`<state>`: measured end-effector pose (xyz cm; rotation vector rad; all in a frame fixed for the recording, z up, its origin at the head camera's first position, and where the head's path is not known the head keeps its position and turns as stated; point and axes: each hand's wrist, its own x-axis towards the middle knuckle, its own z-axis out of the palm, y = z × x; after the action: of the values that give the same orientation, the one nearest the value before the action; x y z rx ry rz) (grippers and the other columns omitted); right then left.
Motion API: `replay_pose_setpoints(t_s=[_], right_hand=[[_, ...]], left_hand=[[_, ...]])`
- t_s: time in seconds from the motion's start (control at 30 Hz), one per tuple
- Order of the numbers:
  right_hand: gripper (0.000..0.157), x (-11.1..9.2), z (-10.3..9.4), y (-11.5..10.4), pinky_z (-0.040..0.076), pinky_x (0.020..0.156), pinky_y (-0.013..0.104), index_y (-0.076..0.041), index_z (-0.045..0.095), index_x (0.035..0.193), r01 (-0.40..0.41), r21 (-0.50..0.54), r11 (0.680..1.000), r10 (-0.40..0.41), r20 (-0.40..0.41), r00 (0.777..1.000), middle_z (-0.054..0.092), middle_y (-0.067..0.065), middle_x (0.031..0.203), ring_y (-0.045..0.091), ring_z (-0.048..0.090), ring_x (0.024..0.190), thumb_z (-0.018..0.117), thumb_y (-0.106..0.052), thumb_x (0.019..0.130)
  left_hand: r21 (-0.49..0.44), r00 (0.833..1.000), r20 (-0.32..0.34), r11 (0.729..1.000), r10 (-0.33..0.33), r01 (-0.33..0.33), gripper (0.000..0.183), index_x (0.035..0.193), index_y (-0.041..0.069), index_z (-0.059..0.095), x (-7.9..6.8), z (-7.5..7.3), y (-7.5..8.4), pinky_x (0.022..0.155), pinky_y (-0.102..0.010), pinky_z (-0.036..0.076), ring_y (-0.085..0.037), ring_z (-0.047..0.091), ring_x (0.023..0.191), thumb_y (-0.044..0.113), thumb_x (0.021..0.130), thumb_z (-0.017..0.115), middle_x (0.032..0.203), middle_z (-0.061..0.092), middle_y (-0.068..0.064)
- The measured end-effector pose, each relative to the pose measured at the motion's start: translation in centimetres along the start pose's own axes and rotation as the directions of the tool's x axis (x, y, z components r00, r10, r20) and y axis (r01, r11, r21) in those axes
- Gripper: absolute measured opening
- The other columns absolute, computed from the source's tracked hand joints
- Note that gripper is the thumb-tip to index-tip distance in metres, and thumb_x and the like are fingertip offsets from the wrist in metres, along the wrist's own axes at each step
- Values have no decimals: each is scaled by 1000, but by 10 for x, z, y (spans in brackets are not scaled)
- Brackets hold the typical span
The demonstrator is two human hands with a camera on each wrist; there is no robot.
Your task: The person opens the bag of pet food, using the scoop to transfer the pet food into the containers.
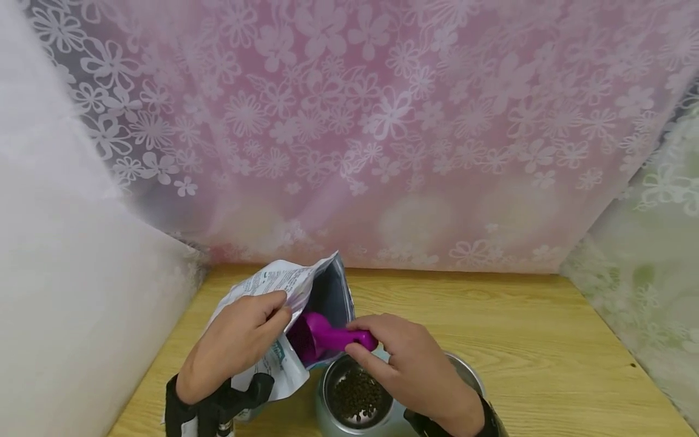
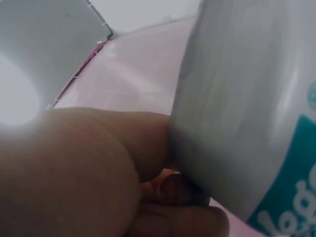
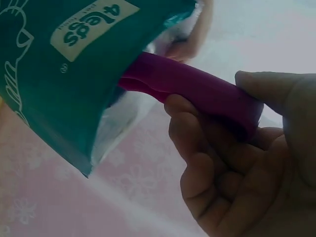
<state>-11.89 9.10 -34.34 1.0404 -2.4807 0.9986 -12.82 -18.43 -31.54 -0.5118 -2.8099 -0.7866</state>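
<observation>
A pet food bag (image 1: 273, 282), white with print on one side and teal with a "4legs" label in the right wrist view, leans with its mouth toward the right. My left hand (image 1: 240, 337) grips the bag's upper edge, thumb and fingers pinching it. With my right hand (image 1: 406, 364) I hold the handle of a purple scoop (image 1: 335, 338), whose cup is inside the bag's mouth and looks filled with dark kibble. Below the scoop, a steel bowl (image 1: 326, 400) holds brown kibble (image 1: 357, 394). The bag's inner contents are hidden.
A second steel bowl (image 1: 472, 373) is partly covered by my right hand. Both bowls appear set in a pale blue holder (image 1: 324, 425) on the wooden table (image 1: 519, 328). Flower-patterned pink sheeting (image 1: 382, 152) hangs behind, with a white wall (image 1: 65, 273) at the left.
</observation>
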Motion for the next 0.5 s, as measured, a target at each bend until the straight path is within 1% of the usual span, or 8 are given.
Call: replay_pose_setpoints(t_s=[0.13, 0.2, 0.27, 0.33, 0.5], right_hand=[[23, 4, 14, 3, 54, 75, 24, -17, 73, 116, 106, -32, 994, -106, -1, 994, 71, -12, 102, 0, 61, 87, 67, -34, 102], [23, 6, 20, 3, 54, 77, 24, -16, 73, 116, 161, -47, 986, -161, 21, 987, 72, -10, 101, 1, 62, 87, 66, -32, 102], [24, 8, 24, 4, 53, 77, 23, -16, 72, 117, 191, -67, 979, -188, 42, 981, 71, -10, 100, 1, 62, 86, 64, -34, 103], [24, 9, 26, 4, 52, 76, 22, -16, 72, 117, 193, -72, 979, -190, 48, 981, 71, -10, 98, 1, 60, 84, 64, -34, 103], [24, 11, 26, 7, 51, 73, 22, -17, 73, 116, 159, -64, 985, -157, 33, 987, 70, -11, 97, 1, 58, 81, 65, -35, 103]], left_hand=[[-4, 1000, 9, 1000, -2, 2, 33, 72, 23, 45, -2, 1, -1, 53, -25, 34, -4, 36, 52, 18, 104, 54, 61, 33, 11], [0, 1000, 12, 1000, -5, 5, 34, 72, 23, 45, -2, 2, -1, 52, -25, 34, -5, 36, 52, 18, 104, 54, 60, 33, 11], [-2, 1000, 17, 1000, -10, 10, 34, 72, 23, 45, -2, 2, -1, 52, -25, 33, -5, 36, 51, 19, 105, 53, 60, 33, 10], [-8, 1000, 25, 1000, -16, 16, 34, 73, 22, 45, -1, 1, -1, 52, -25, 33, -6, 35, 50, 19, 106, 52, 60, 33, 9], [-16, 999, 37, 999, -33, 34, 33, 73, 21, 45, -1, 0, -1, 52, -26, 33, -6, 35, 50, 19, 106, 51, 60, 34, 8]])
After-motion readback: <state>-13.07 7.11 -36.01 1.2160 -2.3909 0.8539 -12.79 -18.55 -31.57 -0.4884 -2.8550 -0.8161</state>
